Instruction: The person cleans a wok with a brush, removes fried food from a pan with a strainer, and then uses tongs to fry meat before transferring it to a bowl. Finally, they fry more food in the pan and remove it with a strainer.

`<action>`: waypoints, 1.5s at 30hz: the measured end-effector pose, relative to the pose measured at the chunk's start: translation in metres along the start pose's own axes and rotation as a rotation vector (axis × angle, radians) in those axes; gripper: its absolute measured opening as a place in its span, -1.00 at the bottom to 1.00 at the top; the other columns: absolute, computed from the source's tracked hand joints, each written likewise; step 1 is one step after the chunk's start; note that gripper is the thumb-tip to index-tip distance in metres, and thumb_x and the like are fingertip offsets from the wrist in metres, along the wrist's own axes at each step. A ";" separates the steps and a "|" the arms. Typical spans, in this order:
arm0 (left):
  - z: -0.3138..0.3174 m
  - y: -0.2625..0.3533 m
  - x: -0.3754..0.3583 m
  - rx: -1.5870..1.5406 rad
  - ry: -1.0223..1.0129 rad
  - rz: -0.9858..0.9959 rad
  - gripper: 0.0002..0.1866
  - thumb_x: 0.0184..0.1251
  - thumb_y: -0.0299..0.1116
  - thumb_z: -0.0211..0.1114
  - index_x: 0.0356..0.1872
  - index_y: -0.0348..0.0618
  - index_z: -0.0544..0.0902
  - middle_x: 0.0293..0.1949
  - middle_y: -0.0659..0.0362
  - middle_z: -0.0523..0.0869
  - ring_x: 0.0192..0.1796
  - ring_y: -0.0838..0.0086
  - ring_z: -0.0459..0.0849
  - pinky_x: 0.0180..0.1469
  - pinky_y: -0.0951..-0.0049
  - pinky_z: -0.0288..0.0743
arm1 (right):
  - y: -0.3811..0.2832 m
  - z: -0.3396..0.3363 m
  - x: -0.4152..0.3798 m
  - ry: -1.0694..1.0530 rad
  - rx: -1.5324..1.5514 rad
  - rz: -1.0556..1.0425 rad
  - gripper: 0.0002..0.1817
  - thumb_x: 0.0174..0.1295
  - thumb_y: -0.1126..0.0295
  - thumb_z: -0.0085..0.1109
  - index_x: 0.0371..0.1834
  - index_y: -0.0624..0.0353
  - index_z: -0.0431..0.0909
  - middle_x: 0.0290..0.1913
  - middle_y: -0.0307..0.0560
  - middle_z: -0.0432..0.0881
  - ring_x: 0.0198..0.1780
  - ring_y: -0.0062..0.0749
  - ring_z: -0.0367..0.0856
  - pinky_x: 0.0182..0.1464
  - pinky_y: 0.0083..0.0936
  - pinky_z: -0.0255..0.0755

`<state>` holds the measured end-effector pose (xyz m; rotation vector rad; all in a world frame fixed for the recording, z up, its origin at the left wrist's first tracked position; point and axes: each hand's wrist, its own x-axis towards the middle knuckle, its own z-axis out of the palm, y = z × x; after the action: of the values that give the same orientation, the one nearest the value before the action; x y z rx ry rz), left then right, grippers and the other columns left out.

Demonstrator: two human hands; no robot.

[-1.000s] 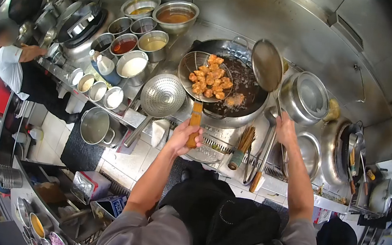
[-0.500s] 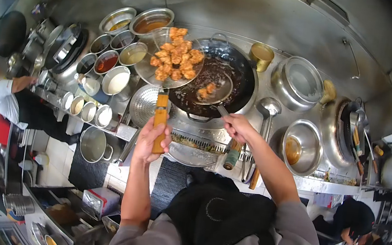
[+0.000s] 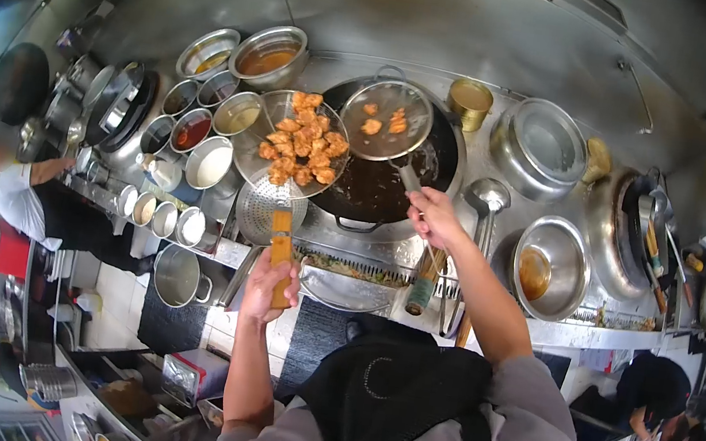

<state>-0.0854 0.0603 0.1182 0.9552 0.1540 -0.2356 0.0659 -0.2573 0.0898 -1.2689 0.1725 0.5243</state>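
Observation:
My left hand (image 3: pixel 270 288) is closed round the wooden handle of a wide wire strainer (image 3: pixel 248 140). A heap of browned fried pieces (image 3: pixel 304 139) lies in that strainer, at the left edge of a black wok (image 3: pixel 442 156). In my right hand (image 3: pixel 435 217) is the handle of a smaller mesh skimmer (image 3: pixel 381 139), raised over the wok with a few fried pieces (image 3: pixel 371 125) on it. Dark oil (image 3: pixel 370 194) shows in the wok below. Under the wire strainer sits a perforated metal ladle (image 3: pixel 261 208).
Bowls of sauces and powders (image 3: pixel 209 161) stand left of the wok. A gold tin (image 3: pixel 470 102), a metal pot (image 3: pixel 541 147), a ladle (image 3: pixel 490 194) and a steel bowl (image 3: pixel 550 269) are to the right. One person (image 3: pixel 21 199) stands far left, another (image 3: pixel 657 385) lower right.
The small skimmer has risen from the oil and moved up over the wok's back part. The wire strainer with the heap has come lower, slightly nearer to me.

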 end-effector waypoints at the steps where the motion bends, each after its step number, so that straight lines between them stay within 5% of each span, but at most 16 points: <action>1: 0.000 -0.006 0.004 0.009 0.023 -0.012 -0.70 0.42 -0.47 0.11 0.12 -0.12 0.34 -0.31 0.13 0.50 -0.55 0.54 0.47 -0.62 0.51 0.51 | -0.013 0.002 -0.010 0.032 -0.036 -0.015 -0.84 0.47 0.27 0.02 -0.19 0.11 0.37 -0.62 -0.26 0.39 -0.76 -0.64 0.22 -0.76 -0.54 0.11; 9: 0.014 -0.040 0.050 -0.152 -0.079 -0.061 -0.81 0.42 -0.48 0.11 -0.05 -0.14 0.32 -0.30 0.14 0.51 -0.49 0.54 0.49 -0.50 0.45 0.52 | -0.076 0.045 -0.064 0.183 -0.598 -0.137 -0.82 0.46 0.30 -0.03 -0.20 0.20 0.38 -0.65 -0.22 0.42 -0.74 -0.59 0.34 -0.75 -0.50 0.26; 12: 0.027 -0.042 0.062 -0.221 -0.131 -0.096 -0.82 0.42 -0.46 0.12 -0.06 -0.13 0.33 -0.31 0.16 0.51 -0.49 0.56 0.49 -0.50 0.47 0.52 | -0.039 0.038 -0.051 0.305 -1.136 -0.488 -0.78 0.42 0.33 -0.01 -0.12 0.31 0.42 -0.50 0.38 0.60 -0.50 0.31 0.60 -0.46 0.06 0.45; 15: 0.025 -0.052 0.072 -0.254 -0.206 -0.137 -0.74 0.42 -0.44 0.15 0.04 -0.14 0.34 -0.32 0.17 0.50 -0.50 0.58 0.47 -0.51 0.51 0.50 | -0.032 0.040 -0.061 0.406 -1.248 -0.571 -0.80 0.40 0.36 0.00 -0.10 0.28 0.44 -0.43 0.48 0.57 -0.34 0.50 0.53 -0.32 0.20 0.39; 18: 0.024 -0.051 0.062 -0.316 -0.275 -0.168 -0.67 0.42 -0.43 0.16 0.14 -0.14 0.34 -0.31 0.18 0.50 -0.50 0.58 0.46 -0.51 0.52 0.50 | -0.026 0.027 -0.073 0.545 -1.152 -0.781 -0.82 0.40 0.35 0.02 -0.11 0.24 0.45 -0.48 0.38 0.59 -0.37 0.43 0.56 -0.35 0.14 0.40; 19: 0.023 -0.052 0.056 -0.316 -0.271 -0.176 -0.67 0.42 -0.43 0.16 0.14 -0.14 0.34 -0.31 0.18 0.50 -0.50 0.58 0.46 -0.51 0.52 0.50 | -0.030 0.023 -0.087 0.564 -1.132 -0.638 -0.80 0.42 0.32 0.02 -0.10 0.22 0.47 -0.49 0.33 0.60 -0.37 0.36 0.60 -0.37 0.05 0.44; 24: 0.031 -0.054 0.062 -0.305 -0.223 -0.229 -0.59 0.40 -0.40 0.19 0.22 -0.18 0.35 -0.32 0.21 0.47 -0.52 0.63 0.42 -0.56 0.59 0.39 | 0.014 -0.037 -0.163 0.663 -0.390 -0.406 -0.77 0.50 0.25 -0.02 -0.27 0.16 0.46 -0.69 -0.29 0.40 -0.73 -0.66 0.34 -0.74 -0.66 0.17; 29: 0.038 -0.057 0.045 -0.306 -0.254 -0.273 -0.57 0.41 -0.41 0.18 0.26 -0.13 0.34 -0.32 0.25 0.47 -0.51 0.65 0.41 -0.52 0.61 0.39 | 0.105 -0.089 -0.246 0.921 -0.029 -0.295 -0.70 0.50 0.16 -0.03 -0.25 0.19 0.41 -0.70 -0.31 0.33 -0.79 -0.67 0.25 -0.80 -0.68 0.13; 33: 0.037 -0.063 0.056 -0.339 -0.304 -0.283 -0.65 0.41 -0.41 0.17 0.18 -0.13 0.41 -0.33 0.26 0.48 -0.53 0.65 0.41 -0.52 0.59 0.40 | 0.182 -0.150 -0.258 0.925 0.073 -0.247 -0.55 0.47 0.08 0.03 0.10 0.29 0.45 -0.67 -0.33 0.32 -0.79 -0.68 0.24 -0.80 -0.64 0.17; 38: 0.044 -0.075 0.055 -0.293 -0.290 -0.287 -0.75 0.31 -0.45 0.26 -0.04 -0.04 0.45 -0.41 0.33 0.50 -0.54 0.64 0.47 -0.53 0.51 0.45 | 0.220 -0.195 -0.257 0.844 -0.028 -0.123 -0.61 0.46 0.04 0.02 -0.07 0.20 0.51 -0.69 -0.28 0.32 -0.73 -0.59 0.32 -0.70 -0.61 0.28; 39: 0.046 -0.076 0.054 -0.308 -0.269 -0.278 -0.77 0.33 -0.41 0.28 -0.07 -0.02 0.45 -0.45 0.34 0.50 -0.56 0.62 0.49 -0.55 0.46 0.47 | 0.223 -0.223 -0.255 0.933 -0.179 0.055 -0.58 0.44 0.03 0.03 -0.10 0.24 0.55 -0.62 -0.16 0.49 -0.67 -0.45 0.41 -0.64 -0.43 0.35; 40: 0.047 -0.078 0.052 -0.238 -0.251 -0.222 -0.77 0.36 -0.38 0.28 -0.06 -0.01 0.44 -0.49 0.34 0.47 -0.55 0.60 0.52 -0.57 0.43 0.51 | 0.216 -0.220 -0.256 1.099 -1.038 -0.234 -0.53 0.41 0.04 0.04 -0.07 0.32 0.59 -0.45 0.02 0.64 -0.48 -0.26 0.59 -0.45 -0.24 0.47; 41: 0.046 -0.084 0.053 -0.291 -0.311 -0.203 -0.78 0.39 -0.35 0.27 -0.07 0.01 0.41 -0.48 0.33 0.47 -0.53 0.59 0.54 -0.55 0.43 0.55 | 0.196 -0.248 -0.269 0.633 -1.306 -0.265 -0.50 0.42 0.09 0.01 0.02 0.41 0.58 -0.22 0.21 0.69 -0.24 -0.07 0.66 -0.17 -0.14 0.51; 42: 0.052 -0.085 0.051 -0.398 -0.349 -0.159 -0.78 0.42 -0.33 0.24 -0.08 -0.01 0.37 -0.47 0.32 0.47 -0.52 0.57 0.54 -0.53 0.43 0.57 | 0.163 -0.219 -0.239 1.023 -1.367 -0.222 -0.49 0.45 0.10 -0.03 0.04 0.42 0.58 -0.13 0.32 0.66 -0.09 0.07 0.64 -0.02 -0.12 0.48; 44: 0.064 -0.086 0.046 -0.373 -0.276 -0.080 -0.80 0.43 -0.35 0.21 -0.10 -0.02 0.35 -0.44 0.28 0.47 -0.52 0.56 0.54 -0.53 0.41 0.58 | 0.109 -0.150 -0.192 0.855 -1.239 -0.403 -0.41 0.45 -0.01 0.01 0.16 0.39 0.51 -0.05 0.22 0.66 -0.01 -0.03 0.61 0.07 -0.13 0.44; 45: 0.071 -0.088 0.046 -0.413 -0.272 -0.067 -0.78 0.44 -0.36 0.20 -0.07 -0.02 0.31 -0.43 0.26 0.47 -0.51 0.55 0.54 -0.53 0.40 0.59 | 0.086 -0.095 -0.168 0.664 -0.759 -0.287 -0.40 0.43 -0.06 0.02 0.19 0.33 0.48 -0.05 0.11 0.65 0.01 -0.14 0.61 0.08 -0.17 0.44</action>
<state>-0.0627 -0.0530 0.0783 0.5016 -0.0167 -0.3768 -0.1048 -0.3763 0.0549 -2.1467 0.3564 -0.1301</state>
